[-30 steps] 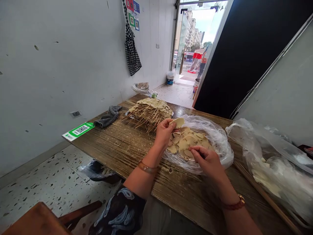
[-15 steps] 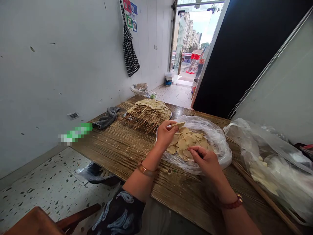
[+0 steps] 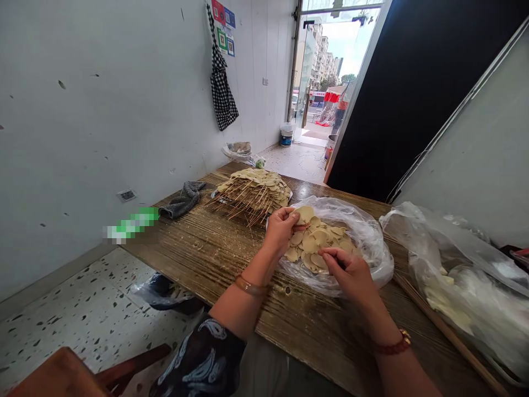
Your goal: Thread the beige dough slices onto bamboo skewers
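Note:
My left hand [image 3: 283, 227] pinches a thin, pale, round slice [image 3: 305, 214] and holds it upright over an open clear plastic bag [image 3: 374, 251]. Inside that bag lies a heap of similar slices [image 3: 320, 238]. To the right, my right hand [image 3: 347, 267] is closed in a pinch above the heap, its fingertips on what looks like a thin skewer that is hard to make out against the slices. Beyond my left hand, a pile of skewered slices [image 3: 264, 182] rests on a tray, with the bare stick ends pointing toward me.
A bundle of long sticks [image 3: 448, 331] lies on the wooden table [image 3: 198, 259], beside a second plastic bag [image 3: 487, 286] of pale pieces. A grey cloth [image 3: 182, 199] is at the left edge. A wooden chair [image 3: 61, 375] stands at lower left.
My left hand has turned the slice from nearly edge-on to facing me. My right hand keeps its pinch in almost the same spot. The view has shifted slightly.

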Demonstrator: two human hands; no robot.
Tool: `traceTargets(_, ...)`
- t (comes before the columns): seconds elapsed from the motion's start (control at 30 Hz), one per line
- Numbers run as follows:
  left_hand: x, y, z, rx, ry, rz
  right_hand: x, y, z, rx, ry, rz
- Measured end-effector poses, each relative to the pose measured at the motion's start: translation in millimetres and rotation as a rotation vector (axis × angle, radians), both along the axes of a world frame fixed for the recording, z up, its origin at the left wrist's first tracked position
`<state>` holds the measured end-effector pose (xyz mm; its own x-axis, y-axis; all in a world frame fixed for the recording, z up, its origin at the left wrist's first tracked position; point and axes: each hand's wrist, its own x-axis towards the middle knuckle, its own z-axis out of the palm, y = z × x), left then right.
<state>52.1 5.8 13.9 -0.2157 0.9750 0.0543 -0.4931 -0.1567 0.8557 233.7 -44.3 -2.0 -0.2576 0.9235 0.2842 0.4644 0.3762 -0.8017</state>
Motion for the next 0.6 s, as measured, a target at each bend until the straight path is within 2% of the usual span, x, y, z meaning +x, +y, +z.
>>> traceTargets(0.6, -0.9, -2.3, 2.0, -0.135, -0.163, -0.13, 1.4, -0.3, -0.5, 0.024, 0.009, -0.005)
